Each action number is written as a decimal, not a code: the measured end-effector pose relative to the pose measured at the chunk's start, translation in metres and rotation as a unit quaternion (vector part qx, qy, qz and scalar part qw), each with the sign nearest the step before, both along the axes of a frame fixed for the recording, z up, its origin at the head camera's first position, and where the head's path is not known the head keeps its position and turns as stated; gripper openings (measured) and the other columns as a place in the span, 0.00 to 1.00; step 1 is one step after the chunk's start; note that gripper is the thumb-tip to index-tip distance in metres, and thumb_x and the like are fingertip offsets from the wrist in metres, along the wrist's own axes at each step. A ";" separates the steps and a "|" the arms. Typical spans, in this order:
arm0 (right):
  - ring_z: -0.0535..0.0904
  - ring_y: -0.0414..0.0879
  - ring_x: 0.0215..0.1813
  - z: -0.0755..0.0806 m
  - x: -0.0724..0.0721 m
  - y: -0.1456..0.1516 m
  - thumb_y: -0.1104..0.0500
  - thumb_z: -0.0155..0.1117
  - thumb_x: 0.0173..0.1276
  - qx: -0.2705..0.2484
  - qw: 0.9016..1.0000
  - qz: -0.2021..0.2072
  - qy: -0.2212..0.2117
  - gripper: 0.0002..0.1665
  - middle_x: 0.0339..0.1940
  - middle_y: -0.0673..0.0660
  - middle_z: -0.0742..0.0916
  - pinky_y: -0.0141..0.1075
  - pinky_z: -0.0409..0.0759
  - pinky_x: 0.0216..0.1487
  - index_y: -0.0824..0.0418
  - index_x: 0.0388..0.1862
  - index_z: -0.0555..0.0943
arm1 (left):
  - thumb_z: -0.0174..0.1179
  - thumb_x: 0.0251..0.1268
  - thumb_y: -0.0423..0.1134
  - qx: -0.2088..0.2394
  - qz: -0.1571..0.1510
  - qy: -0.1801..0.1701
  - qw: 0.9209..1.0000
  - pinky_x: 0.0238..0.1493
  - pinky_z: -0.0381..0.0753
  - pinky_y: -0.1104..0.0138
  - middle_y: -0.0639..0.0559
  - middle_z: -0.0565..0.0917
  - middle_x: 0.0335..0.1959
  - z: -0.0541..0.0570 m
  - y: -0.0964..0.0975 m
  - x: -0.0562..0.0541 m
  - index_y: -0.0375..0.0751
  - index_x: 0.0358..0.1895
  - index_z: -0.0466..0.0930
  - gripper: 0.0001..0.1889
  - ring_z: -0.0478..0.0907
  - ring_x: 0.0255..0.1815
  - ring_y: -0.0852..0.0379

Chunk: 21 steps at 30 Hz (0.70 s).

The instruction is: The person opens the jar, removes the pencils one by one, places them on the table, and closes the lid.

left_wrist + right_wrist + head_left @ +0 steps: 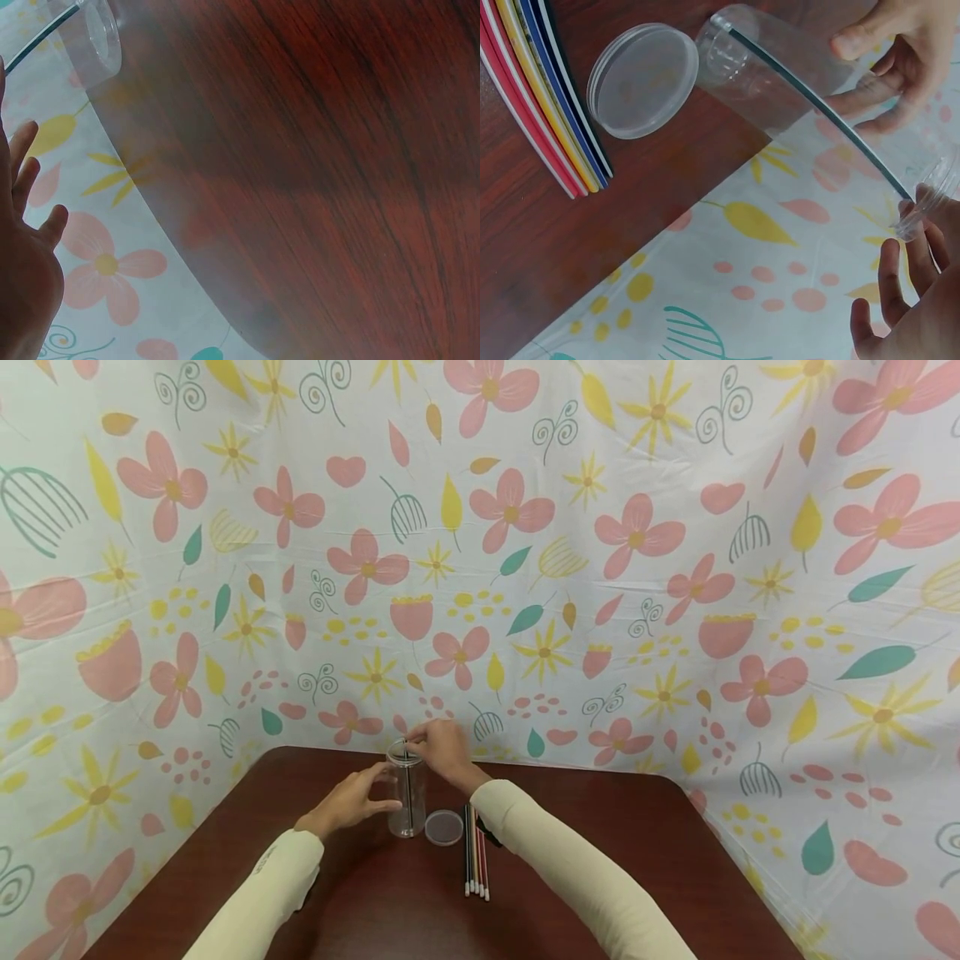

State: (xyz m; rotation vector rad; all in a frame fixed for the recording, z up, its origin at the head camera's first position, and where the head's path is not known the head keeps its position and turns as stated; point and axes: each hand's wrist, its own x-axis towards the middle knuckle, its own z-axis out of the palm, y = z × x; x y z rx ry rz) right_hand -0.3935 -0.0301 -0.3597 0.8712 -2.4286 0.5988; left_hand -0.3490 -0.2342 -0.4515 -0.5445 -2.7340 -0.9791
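A clear plastic jar stands uncapped on the table. My left hand holds it from the left, thumb toward the front and fingers curved about its side. One dark pencil is inside the jar, its white eraser end down at the bottom. At the jar's mouth, my right hand pinches the pencil's upper end. The left wrist view catches only part of the jar and of the left hand.
The round clear lid lies flat just right of the jar. Several pencils, black, blue, yellow and red, lie side by side under the right forearm. A flowered cloth hangs around the dark wooden table.
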 end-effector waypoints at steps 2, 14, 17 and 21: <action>0.87 0.37 0.30 0.001 0.000 -0.001 0.52 0.78 0.66 0.009 1.000 -0.003 0.002 0.08 0.35 0.46 0.93 0.25 0.70 0.22 0.50 0.42 0.94 | 0.73 0.65 0.51 0.000 -0.001 0.004 1.000 0.67 0.74 0.43 0.49 0.85 0.61 0.000 0.000 -0.001 0.43 0.73 0.70 0.37 0.77 0.68 0.44; 0.89 0.36 0.36 0.000 -0.004 0.002 0.47 0.77 0.67 0.023 1.000 0.006 -0.011 0.07 0.35 0.45 0.93 0.25 0.76 0.29 0.48 0.37 0.92 | 0.74 0.63 0.52 -0.009 -0.001 -0.001 1.000 0.67 0.74 0.43 0.50 0.84 0.62 -0.002 -0.002 -0.004 0.43 0.73 0.70 0.38 0.77 0.68 0.45; 0.89 0.36 0.36 0.000 -0.005 0.002 0.47 0.78 0.66 0.020 1.000 0.010 -0.014 0.08 0.34 0.46 0.93 0.26 0.79 0.32 0.48 0.36 0.91 | 0.74 0.64 0.53 -0.008 -0.001 0.003 1.000 0.67 0.74 0.43 0.50 0.85 0.61 -0.002 -0.001 -0.003 0.42 0.72 0.70 0.38 0.78 0.68 0.45; 0.89 0.37 0.35 -0.001 -0.005 0.003 0.49 0.78 0.67 0.012 1.000 0.018 -0.020 0.07 0.33 0.47 0.93 0.26 0.79 0.31 0.49 0.36 0.91 | 0.73 0.64 0.53 -0.006 0.004 -0.003 1.000 0.67 0.74 0.43 0.50 0.84 0.62 -0.002 0.000 -0.001 0.42 0.73 0.70 0.38 0.77 0.68 0.44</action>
